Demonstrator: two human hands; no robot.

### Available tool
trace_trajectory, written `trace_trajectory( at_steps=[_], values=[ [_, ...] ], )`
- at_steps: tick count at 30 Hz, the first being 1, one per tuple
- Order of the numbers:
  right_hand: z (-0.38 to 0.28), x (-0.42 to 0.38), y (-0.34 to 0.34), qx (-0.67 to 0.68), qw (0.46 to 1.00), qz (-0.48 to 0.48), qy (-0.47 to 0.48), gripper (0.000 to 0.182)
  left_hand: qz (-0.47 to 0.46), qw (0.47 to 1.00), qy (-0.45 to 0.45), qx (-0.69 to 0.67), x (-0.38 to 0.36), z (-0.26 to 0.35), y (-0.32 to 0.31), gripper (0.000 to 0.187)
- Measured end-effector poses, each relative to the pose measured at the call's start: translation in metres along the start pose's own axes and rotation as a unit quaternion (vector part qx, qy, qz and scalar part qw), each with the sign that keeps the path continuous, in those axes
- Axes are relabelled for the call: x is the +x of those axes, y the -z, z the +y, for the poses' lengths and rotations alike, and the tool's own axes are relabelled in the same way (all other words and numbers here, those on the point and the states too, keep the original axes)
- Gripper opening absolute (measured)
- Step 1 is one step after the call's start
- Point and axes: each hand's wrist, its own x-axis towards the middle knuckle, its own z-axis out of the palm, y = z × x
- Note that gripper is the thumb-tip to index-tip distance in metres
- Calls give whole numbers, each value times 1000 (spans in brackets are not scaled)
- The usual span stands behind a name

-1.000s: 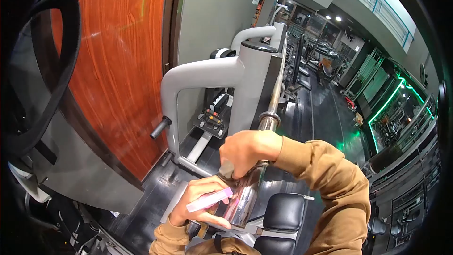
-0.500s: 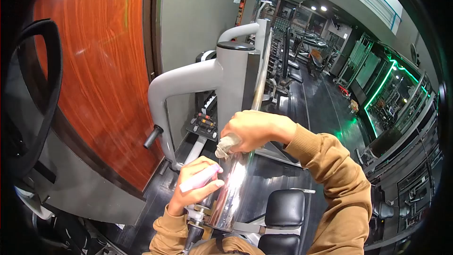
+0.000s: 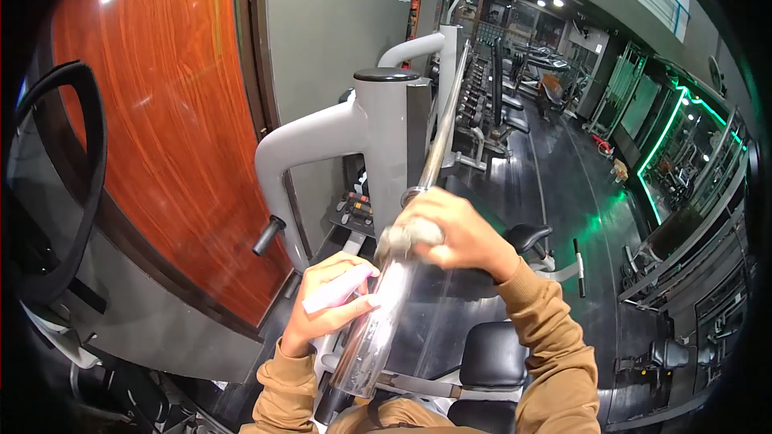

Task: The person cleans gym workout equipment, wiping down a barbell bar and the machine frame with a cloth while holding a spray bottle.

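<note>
A chrome barbell runs from the lower middle away toward the far rack. Its thick shiny sleeve is nearest me. My right hand presses a grey cloth onto the sleeve near its collar. My left hand holds a small pink spray bottle against the left side of the sleeve. Both sleeves of my top are tan.
A grey machine frame stands left of the bar, with a black handle sticking out low. A wood-look panel fills the left. Black seat pads sit below. Benches and racks line the dark floor beyond.
My right hand with the cloth has slid along the sleeve toward the collar. The left hand with the pink bottle stays against the sleeve. My view has shifted a little.
</note>
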Motion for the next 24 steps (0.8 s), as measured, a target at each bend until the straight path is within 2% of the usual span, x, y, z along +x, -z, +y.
trace_trajectory(
  at_steps=[2,4,6,7,8,10,12,15,16,18,19,20,22,24],
  values=[
    [23,-11,-6,-62,988,128,-63,35,1,1000,8,17,4,6,0,22],
    [27,-21,-18,-60,977,182,-92,37,6,999,28,18,7,11,-3,23],
    [14,-34,-32,10,976,201,-80,40,17,999,45,12,12,14,-6,24],
    [-1,-41,-39,95,972,204,-62,32,19,998,49,19,12,13,-7,24],
    [-13,-50,-47,118,970,209,-49,32,9,998,43,43,14,11,-7,26],
    [-17,-61,-62,116,964,240,-8,30,1,997,40,73,20,11,-7,27],
    [2,-62,-72,103,951,293,-5,23,3,992,99,80,21,16,-11,28],
    [30,-51,-88,76,902,419,-77,27,14,993,78,91,23,14,-15,26],
    [34,-48,-93,94,875,456,-132,28,17,992,72,100,24,15,-16,26],
    [27,-46,-107,131,846,493,-156,26,14,992,46,121,24,11,-17,25],
    [19,-43,-118,169,816,524,-175,36,24,992,47,119,23,10,-17,26],
    [14,-46,-135,217,787,548,-182,34,34,991,50,116,21,10,-18,26],
    [-12,-58,-155,245,801,530,-134,29,41,990,82,104,20,13,-19,28],
    [-32,-62,-164,272,795,520,-151,26,44,991,82,97,22,16,-21,30]
  ],
)
